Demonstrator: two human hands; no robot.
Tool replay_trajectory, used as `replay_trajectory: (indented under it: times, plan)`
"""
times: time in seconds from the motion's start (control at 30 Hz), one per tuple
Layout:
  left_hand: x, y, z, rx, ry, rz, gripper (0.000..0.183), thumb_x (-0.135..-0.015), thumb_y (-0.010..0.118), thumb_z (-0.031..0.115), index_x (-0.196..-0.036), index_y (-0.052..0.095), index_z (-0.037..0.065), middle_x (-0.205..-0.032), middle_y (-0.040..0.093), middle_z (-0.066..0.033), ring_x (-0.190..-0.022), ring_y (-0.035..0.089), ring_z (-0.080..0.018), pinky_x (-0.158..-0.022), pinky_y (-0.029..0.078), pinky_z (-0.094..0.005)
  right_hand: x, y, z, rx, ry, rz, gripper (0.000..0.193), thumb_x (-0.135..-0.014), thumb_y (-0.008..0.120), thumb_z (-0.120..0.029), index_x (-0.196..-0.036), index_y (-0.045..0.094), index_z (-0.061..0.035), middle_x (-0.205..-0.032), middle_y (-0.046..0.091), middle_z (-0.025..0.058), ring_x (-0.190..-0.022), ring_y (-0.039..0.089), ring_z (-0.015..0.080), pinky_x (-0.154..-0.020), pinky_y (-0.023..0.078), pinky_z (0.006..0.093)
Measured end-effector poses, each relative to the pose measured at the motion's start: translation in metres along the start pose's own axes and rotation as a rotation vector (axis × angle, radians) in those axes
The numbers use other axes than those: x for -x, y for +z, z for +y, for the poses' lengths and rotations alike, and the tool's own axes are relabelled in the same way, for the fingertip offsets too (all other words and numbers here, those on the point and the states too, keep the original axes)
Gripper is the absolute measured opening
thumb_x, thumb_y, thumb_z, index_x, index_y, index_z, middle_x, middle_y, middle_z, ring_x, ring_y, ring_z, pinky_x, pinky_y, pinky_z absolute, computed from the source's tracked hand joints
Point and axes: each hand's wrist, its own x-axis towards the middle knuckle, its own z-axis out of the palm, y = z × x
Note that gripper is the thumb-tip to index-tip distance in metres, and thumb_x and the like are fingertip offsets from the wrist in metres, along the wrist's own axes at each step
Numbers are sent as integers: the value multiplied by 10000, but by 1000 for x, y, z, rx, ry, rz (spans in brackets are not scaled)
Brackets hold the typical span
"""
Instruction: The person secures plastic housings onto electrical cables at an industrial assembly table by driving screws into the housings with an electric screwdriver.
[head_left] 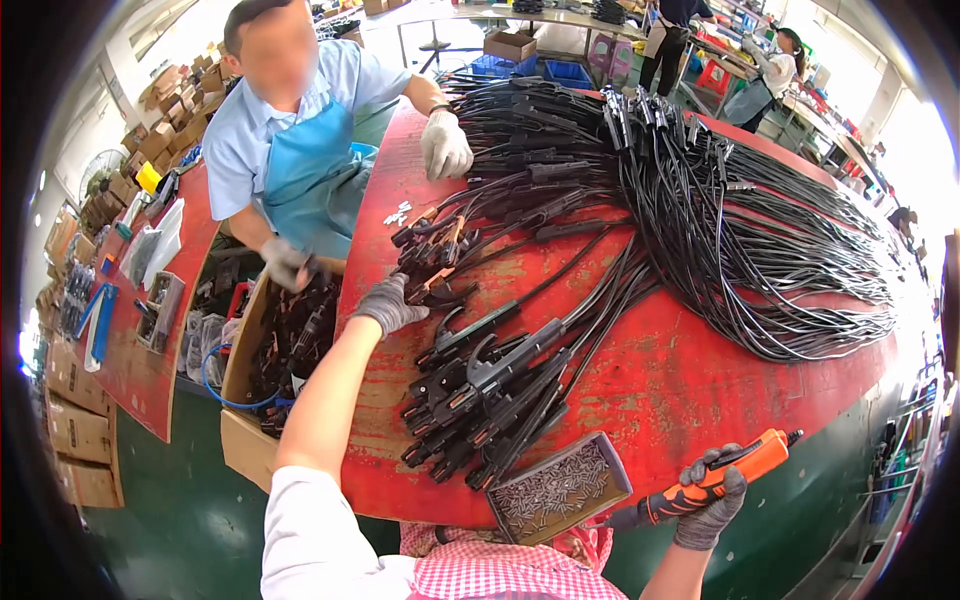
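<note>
My left hand [391, 304], in a grey glove, reaches to the edge of a cluster of black clamp handles with copper-coloured jaws [440, 245]. Its fingers are apart, and I see nothing held in them. My right hand [716, 500], also gloved in grey, is wrapped round an orange-and-black electric screwdriver [730, 472] at the table's near edge, its bit pointing right. Between my arms lies a bundle of black clamps on cables [490, 385], handles toward me. A shallow tray [622, 482] full of small metal screws stands at the near edge.
Large heaps of black cable [700, 230] cover the far and right parts of the red table [640, 390]. Across at left, a co-worker in a blue apron [310, 165] has one gloved hand over a cardboard box [245, 400] of black parts. Small white pieces [398, 213] lie nearby.
</note>
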Motion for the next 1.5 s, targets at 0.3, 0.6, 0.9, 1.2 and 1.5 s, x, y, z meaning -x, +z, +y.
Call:
replay_trajectory:
  times: [0.3,0.6,0.9,1.2,1.5]
  plan:
    - [-9,52,-5,509,-500,361,598,-670,637,516,-995,536,24,-944,605,-203,-924,569,-357,-802,430,-408,15,14,1,-18,-11,-32,379,-723,629,-203,-1028,457,-59,-822,550,103,-604,548,197,-525,479,346]
    - [22,57,4,261,-336,38,713,-639,696,398,-1160,426,-7,-1113,526,-231,-1054,509,-333,-884,414,-362,26,9,5,-41,64,-1,368,-713,633,-206,-1003,460,-57,-813,553,117,-603,552,205,-536,486,355]
    - [31,61,36,109,-312,290,584,-674,670,388,-1110,498,40,-1082,548,-214,-1016,529,-330,-865,424,-409,38,6,2,-99,71,-42,365,-692,650,-199,-978,465,-65,-803,558,112,-600,561,212,-545,492,359]
    - [17,-43,52,-153,-58,-394,377,-729,549,371,-872,610,27,-779,631,-157,-628,614,-285,-612,494,-367,51,-30,-13,-167,78,30,348,-670,666,-174,-948,483,-73,-779,573,140,-606,576,241,-542,504,377]
    - [131,-91,180,1553,-12,-853,166,-765,592,114,-670,459,140,-594,457,33,-497,466,-60,-415,390,-183,33,-26,-5,-202,282,-55,331,-676,645,-200,-936,496,-60,-908,590,185,-672,598,252,-586,508,392]
